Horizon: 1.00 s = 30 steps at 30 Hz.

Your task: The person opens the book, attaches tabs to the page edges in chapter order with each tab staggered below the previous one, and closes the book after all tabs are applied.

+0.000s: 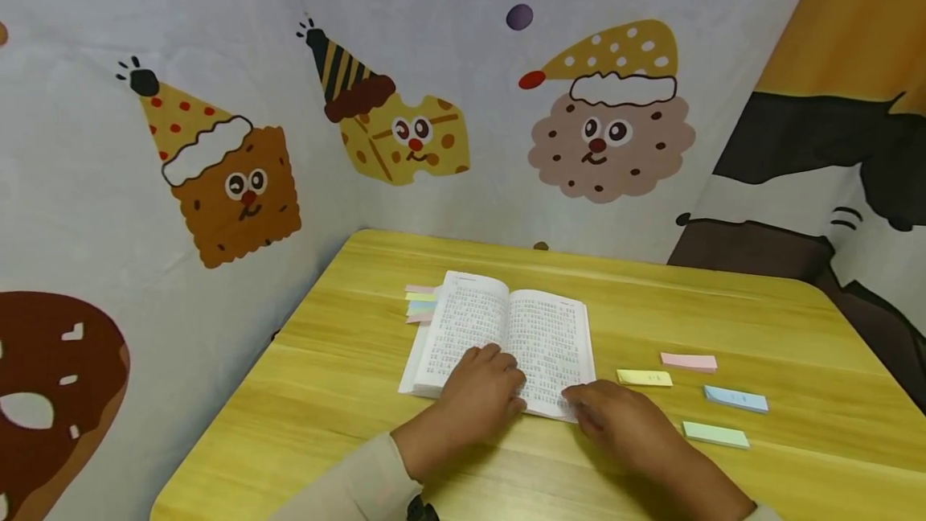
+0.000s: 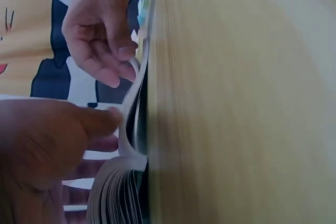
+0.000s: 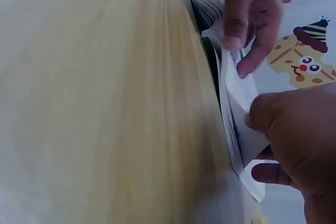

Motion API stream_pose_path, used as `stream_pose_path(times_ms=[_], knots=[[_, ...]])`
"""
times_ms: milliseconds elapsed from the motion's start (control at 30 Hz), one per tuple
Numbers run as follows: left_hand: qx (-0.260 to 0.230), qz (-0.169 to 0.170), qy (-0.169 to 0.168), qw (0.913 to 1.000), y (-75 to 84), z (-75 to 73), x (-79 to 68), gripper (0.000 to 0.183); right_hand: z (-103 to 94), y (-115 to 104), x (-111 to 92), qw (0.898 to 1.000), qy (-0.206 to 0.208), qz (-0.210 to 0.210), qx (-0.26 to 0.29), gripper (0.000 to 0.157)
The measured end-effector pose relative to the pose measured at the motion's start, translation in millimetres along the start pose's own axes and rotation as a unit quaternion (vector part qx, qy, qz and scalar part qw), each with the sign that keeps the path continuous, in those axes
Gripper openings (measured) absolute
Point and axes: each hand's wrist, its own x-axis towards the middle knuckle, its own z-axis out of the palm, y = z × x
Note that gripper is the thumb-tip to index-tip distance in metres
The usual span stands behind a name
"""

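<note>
Pinching a page (image 3: 251,139) near its corner, the right hand (image 1: 628,422) could crease or rip it if it tugs too hard. The left hand (image 1: 483,383) rests on the open book (image 1: 546,336), fingers loose; if it lifts, I think pages might flop over. The book lies on the table (image 1: 796,316), in from the far edge; yellow sticky notes (image 1: 644,378) sit near its right side.
</note>
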Motion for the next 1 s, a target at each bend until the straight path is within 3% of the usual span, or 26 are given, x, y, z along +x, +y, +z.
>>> stream_pose_path(times_ms=[100, 267, 500, 600, 633, 700, 800, 867, 933, 1000], knots=[[-0.006, 0.003, -0.024, 0.9997, 0.9, 2.8, 0.0, 0.029, -0.1, 0.9, 0.2, 1.000, 0.015, -0.010, 0.004, 0.029], [-0.006, 0.005, -0.034, 0.9994, 1.1, 5.3, 0.5, 0.036, -0.8, 1.1, -1.4, 0.999, 0.048, -0.020, 0.010, 0.032], [0.003, 0.018, -0.005, 0.9998, 1.2, 7.1, 0.9, 0.016, -8.3, -0.3, 1.1, 0.996, 0.087, -0.009, 0.006, 0.048], [-0.003, -0.008, 0.003, 1.0000, 0.5, 9.0, 2.4, 0.031, -10.8, -0.7, 1.4, 0.995, 0.098, 0.003, -0.011, 0.064], [-0.007, -0.022, 0.014, 0.9996, 0.2, 9.1, 2.9, 0.043, -10.9, -0.2, 1.3, 0.995, 0.101, 0.002, -0.013, 0.064], [-0.014, -0.053, 0.075, 0.9956, -1.0, 9.2, 3.9, 0.069, -10.2, 0.9, 0.8, 0.994, 0.104, -0.016, -0.015, 0.053], [0.003, -0.102, 0.195, 0.9755, -4.0, 7.0, 4.6, 0.091, -8.5, 2.1, -0.3, 0.995, 0.087, -0.040, -0.012, 0.038], [0.034, -0.125, 0.240, 0.9622, -6.0, 3.0, 4.6, 0.095, -7.3, 2.1, -1.1, 0.996, 0.077, -0.048, -0.009, 0.030], [0.058, -0.130, 0.218, 0.9655, -6.5, -1.3, 4.3, 0.085, -6.9, 1.0, -2.0, 0.997, 0.070, -0.041, 0.001, 0.032], [0.059, -0.105, 0.158, 0.9801, -4.4, -4.6, 2.8, 0.063, -6.6, 0.1, -2.4, 0.996, 0.072, -0.042, 0.012, 0.034]])
